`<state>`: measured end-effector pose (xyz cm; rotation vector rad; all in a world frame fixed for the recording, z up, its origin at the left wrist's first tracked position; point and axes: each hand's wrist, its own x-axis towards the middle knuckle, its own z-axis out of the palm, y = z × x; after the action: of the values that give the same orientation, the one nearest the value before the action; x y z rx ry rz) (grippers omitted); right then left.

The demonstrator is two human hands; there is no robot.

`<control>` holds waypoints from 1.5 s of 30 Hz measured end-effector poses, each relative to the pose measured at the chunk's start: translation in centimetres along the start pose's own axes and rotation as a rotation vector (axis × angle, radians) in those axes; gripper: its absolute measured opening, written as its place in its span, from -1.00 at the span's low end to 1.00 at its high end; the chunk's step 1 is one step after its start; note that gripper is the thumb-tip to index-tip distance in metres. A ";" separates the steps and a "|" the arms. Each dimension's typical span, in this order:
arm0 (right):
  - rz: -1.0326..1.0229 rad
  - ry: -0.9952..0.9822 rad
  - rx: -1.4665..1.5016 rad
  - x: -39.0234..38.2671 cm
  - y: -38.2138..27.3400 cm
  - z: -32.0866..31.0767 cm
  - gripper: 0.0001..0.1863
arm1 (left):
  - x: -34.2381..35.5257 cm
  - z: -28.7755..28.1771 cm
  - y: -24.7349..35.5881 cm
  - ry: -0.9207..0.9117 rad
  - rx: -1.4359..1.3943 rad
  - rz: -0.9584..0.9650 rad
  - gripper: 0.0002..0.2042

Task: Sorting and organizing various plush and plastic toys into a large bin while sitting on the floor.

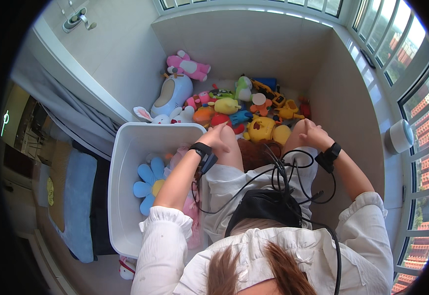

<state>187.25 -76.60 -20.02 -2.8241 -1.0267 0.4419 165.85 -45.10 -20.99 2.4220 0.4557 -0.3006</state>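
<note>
My left hand (215, 138) rests on my left knee, its fingers stretched out and holding nothing. On my right knee lies my right hand (316, 136), open with fingers extended. Both wrists wear black bands with cables. Just beyond my knees is a pile of toys on the floor: a yellow plush toy (260, 129), a pale yellow toy (225, 105), a blue toy (240, 117), a green and white plush (243, 89) and a yellow toy digger (289, 110). Neither hand touches them. A white plastic bin (118, 196) beside my left arm holds a blue flower plush (147, 181) and pink soft things.
Black cables (279, 173) loop over my lap. A pale blue rounded toy (173, 94) and a pink plush (189, 66) lie at the back left. A white cylindrical device (399, 136) stands by the barred windows on the right. A grey curtain (72, 105) hangs at left.
</note>
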 end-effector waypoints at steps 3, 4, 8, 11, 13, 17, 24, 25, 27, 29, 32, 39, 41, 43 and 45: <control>0.092 -0.041 0.047 -0.3 1.4 0.4 -0.18 | -1.1 -1.5 2.8 -0.059 0.059 -0.073 -0.01; 0.075 -0.035 0.061 -0.1 1.4 0.5 -0.18 | -1.3 -2.2 3.6 -0.112 0.056 -0.109 -0.07; 0.061 -0.055 0.057 0.9 1.2 0.6 -0.19 | -0.1 -4.8 6.0 -0.236 0.189 -0.255 -0.20; 0.046 -0.072 0.033 2.2 0.2 0.6 -0.18 | 3.2 -4.9 8.5 -0.104 0.287 0.063 -0.46; 0.030 -0.095 0.043 2.7 -0.2 0.4 -0.18 | 6.0 -4.2 10.7 -0.010 0.158 0.186 -0.50; 0.020 -0.258 0.086 3.8 0.0 -1.4 -0.18 | 12.0 -4.2 12.7 -0.101 -0.170 0.341 -0.49; 0.089 -0.460 0.329 13.9 1.2 -12.0 -0.40 | 22.4 -3.8 5.2 -0.097 -0.484 0.258 -0.54; 0.063 -0.332 0.438 16.1 0.7 -13.0 -0.45 | 22.9 -3.2 3.6 -0.026 -0.412 0.216 -0.50; 0.017 -0.163 0.591 21.2 -0.3 -13.2 -0.52 | 23.3 -1.3 2.0 0.010 0.002 0.002 -0.57; -0.092 -0.178 0.751 26.6 -1.2 -10.3 -0.49 | 24.2 0.0 1.5 -0.123 0.223 0.109 -0.63; -0.023 -0.257 0.714 35.0 -3.8 -0.4 -0.43 | 26.7 0.0 0.6 -0.181 -0.005 0.164 -0.67; -0.322 -0.183 0.669 44.7 -9.8 20.9 -0.46 | 28.5 -1.4 -6.2 -0.127 0.199 -0.161 -0.69; -0.014 -0.001 0.754 47.6 -9.8 22.5 -0.62 | 28.3 -1.6 -6.7 -0.108 0.342 -0.226 -0.69; 0.084 0.131 0.889 51.2 -7.2 22.3 -0.71 | 27.8 -1.3 -5.8 -0.059 0.321 -0.146 -0.70; 0.277 0.233 1.044 54.5 -3.7 21.8 -0.76 | 27.0 -0.9 -4.2 0.048 0.322 -0.053 -0.74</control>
<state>218.12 -38.74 -52.82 -1.9757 -0.2089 0.4678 188.92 -34.81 -31.44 2.7379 0.5278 -0.3626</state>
